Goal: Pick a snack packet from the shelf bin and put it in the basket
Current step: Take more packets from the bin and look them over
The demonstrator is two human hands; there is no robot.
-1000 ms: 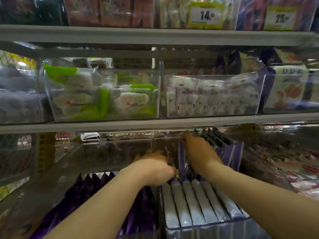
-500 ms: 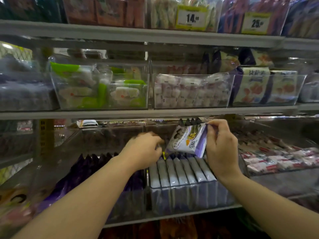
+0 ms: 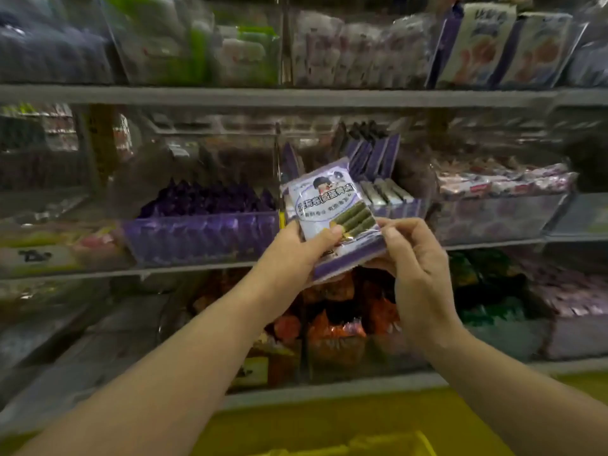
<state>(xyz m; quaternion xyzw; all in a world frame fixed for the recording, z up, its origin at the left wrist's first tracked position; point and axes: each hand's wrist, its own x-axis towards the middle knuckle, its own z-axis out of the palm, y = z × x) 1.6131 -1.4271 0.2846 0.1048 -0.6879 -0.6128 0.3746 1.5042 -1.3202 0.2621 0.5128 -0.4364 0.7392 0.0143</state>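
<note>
A pale purple snack packet point(image 3: 332, 209) with green rolls printed on it is held up in front of the shelves, face toward me. My left hand point(image 3: 292, 255) grips its lower left side, thumb across the front. My right hand point(image 3: 414, 268) pinches its lower right edge between thumb and fingers. Behind it stands the clear shelf bin point(image 3: 404, 205) with more of the same packets standing on edge. A yellow basket point(image 3: 329, 432) shows at the bottom of the view, below my arms.
A neighbouring clear bin point(image 3: 204, 225) of dark purple packets sits left of the source bin, and another bin point(image 3: 500, 209) of pink-white packets sits right. Grey shelf rails point(image 3: 296, 95) run above and below. Orange and green packets fill the lower shelf point(image 3: 335, 324).
The packet has come out of the bin and toward me, turned face on. My left hand left the bin and now grips the packet too. The view has tilted down, showing the yellow basket.
</note>
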